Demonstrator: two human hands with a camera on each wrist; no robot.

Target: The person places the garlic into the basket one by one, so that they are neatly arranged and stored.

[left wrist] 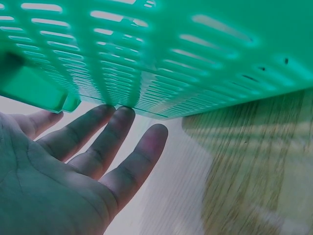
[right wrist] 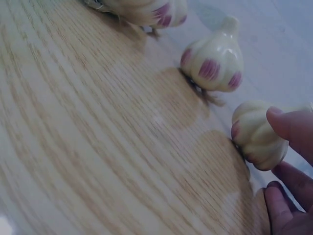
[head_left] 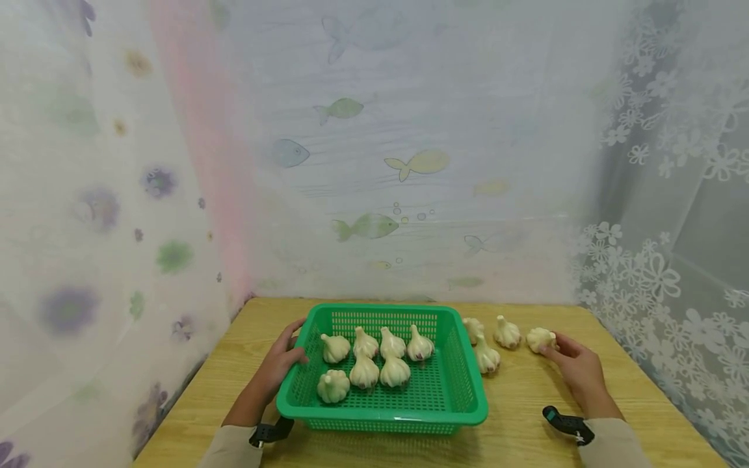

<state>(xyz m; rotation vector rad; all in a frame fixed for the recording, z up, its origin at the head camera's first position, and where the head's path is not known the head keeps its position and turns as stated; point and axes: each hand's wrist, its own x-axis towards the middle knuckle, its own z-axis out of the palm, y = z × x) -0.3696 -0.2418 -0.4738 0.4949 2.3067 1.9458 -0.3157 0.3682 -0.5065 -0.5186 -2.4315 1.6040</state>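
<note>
1. Green basket (head_left: 383,416): a slotted plastic container standing on the wooden surface (head_left: 225,377), at 6 o'clock in the head view.
2. Inside it sit seven garlic bulbs (head_left: 365,374). Four form the far row, running from the basket's 10 o'clock round to 1; three form the near row, from 8 o'clock to about the centre. The perforated floor shows from 3 to 6 o'clock.
3. Left hand (head_left: 275,367): at the basket's 9 o'clock, fingers spread and fairly straight along the outer wall, thumb over the rim.
4. Outside the basket, three loose bulbs (head_left: 506,333) rest on the surface between its 2 and 3 o'clock, two of them close beside the wall.
5. Right hand (head_left: 580,372): farther out towards 3 o'clock, pinching a fourth bulb (head_left: 539,340) between thumb and fingers; whether that bulb bears on the surface, I cannot tell.
</note>
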